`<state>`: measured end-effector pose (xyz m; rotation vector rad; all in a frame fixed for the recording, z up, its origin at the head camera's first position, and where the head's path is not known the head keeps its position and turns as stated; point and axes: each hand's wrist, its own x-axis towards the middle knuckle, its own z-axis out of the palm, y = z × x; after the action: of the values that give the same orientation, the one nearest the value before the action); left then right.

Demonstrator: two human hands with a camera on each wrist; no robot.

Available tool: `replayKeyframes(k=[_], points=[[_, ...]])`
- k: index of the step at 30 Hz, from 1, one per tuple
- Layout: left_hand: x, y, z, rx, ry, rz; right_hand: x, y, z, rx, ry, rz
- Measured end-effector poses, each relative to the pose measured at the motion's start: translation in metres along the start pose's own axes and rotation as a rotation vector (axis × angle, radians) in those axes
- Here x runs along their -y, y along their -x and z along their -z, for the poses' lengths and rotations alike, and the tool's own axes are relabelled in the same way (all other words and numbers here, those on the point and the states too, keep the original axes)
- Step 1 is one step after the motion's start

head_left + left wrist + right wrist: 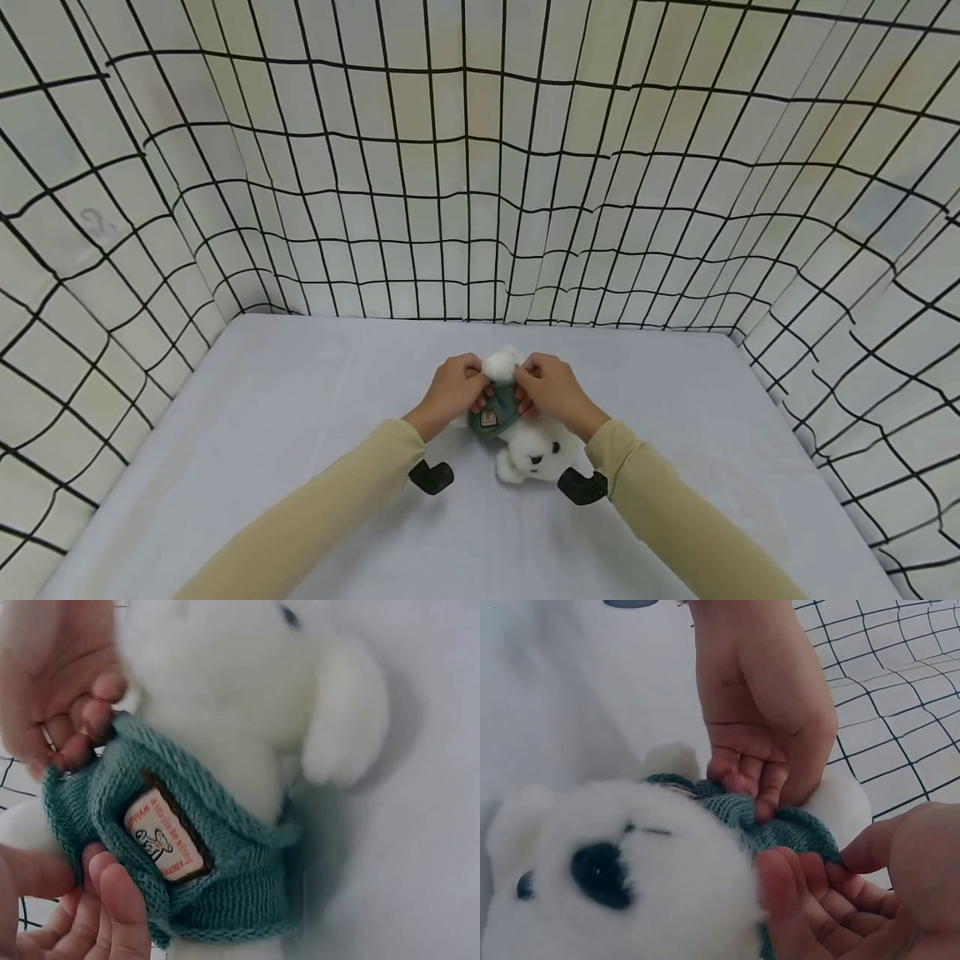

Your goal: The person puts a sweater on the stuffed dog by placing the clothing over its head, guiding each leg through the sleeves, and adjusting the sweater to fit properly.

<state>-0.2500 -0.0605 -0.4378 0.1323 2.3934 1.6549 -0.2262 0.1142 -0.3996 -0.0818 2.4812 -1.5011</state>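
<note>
A white plush toy animal (534,450) with dark eyes and a black nose lies on the white surface. It wears a teal knitted sweater (240,877) with a small printed patch (169,836). My left hand (452,392) pinches one side of the sweater's edge, close to a rounded white limb (501,364). Opposite it, my right hand (553,390) holds the other side between thumb and fingers. Both hands' fingertips are tucked at the knit in the right wrist view, where the toy's head (622,870) fills the lower left.
A white-covered table (300,392) bears the toy. Black netting (465,192) over pale walls surrounds its back and sides. A dark wrist-worn device (431,477) shows below the left wrist, and another dark device (582,486) below the right.
</note>
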Motion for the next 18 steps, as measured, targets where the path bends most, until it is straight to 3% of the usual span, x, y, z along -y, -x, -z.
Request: replayKeyframes(k=[4,8,12,18], points=[[-0.0020,-0.0026,0.0008,-0.027,0.173,0.086,-0.0006,-0.0019,0.0009,-0.043,-0.004,-0.023],[-0.0024,-0.0044,0.0044,0.042,0.208,0.058,-0.0001,-0.0043,0.0012,-0.055,-0.058,-0.049],[-0.0015,-0.0042,0.0079,0.129,0.125,-0.045,0.0027,-0.0058,0.0009,-0.049,-0.080,-0.084],[-0.0005,-0.0011,0.0089,0.144,0.006,-0.256,0.0042,-0.0089,0.0018,-0.060,-0.069,-0.118]])
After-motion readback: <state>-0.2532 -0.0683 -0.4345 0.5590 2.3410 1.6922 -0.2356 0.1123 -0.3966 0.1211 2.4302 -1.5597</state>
